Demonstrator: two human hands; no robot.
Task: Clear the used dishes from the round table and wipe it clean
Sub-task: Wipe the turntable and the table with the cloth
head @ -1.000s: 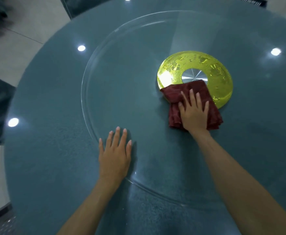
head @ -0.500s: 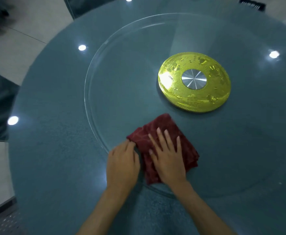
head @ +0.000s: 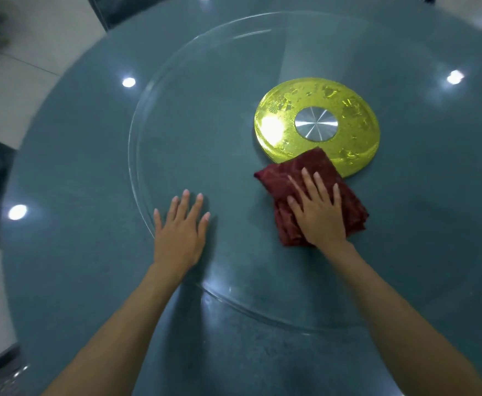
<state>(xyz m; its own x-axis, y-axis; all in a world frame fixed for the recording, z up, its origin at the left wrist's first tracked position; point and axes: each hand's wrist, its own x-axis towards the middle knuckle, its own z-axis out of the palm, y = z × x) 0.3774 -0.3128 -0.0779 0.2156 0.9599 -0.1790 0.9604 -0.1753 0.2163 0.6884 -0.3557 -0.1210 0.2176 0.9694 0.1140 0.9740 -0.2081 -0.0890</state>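
Right hand (head: pixel 318 214) flat, fingers straight, pressing dark red cloth (head: pixel 285 178) on glass turntable (head: pixel 176 124); left hand (head: pixel 180 231) flat, grip apart, near turntable's rim on counter (head: pixel 71 167).

Glass turntable (head: pixel 176 115) bare — yellow hub (head: pixel 348 144) obstructs.

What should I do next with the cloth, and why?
Probably sweep the cloth left across the glass turntable: your right hand presses it flat at the yellow disc's edge, while your left hand rests flat at the turntable's rim, seemingly steadying it.
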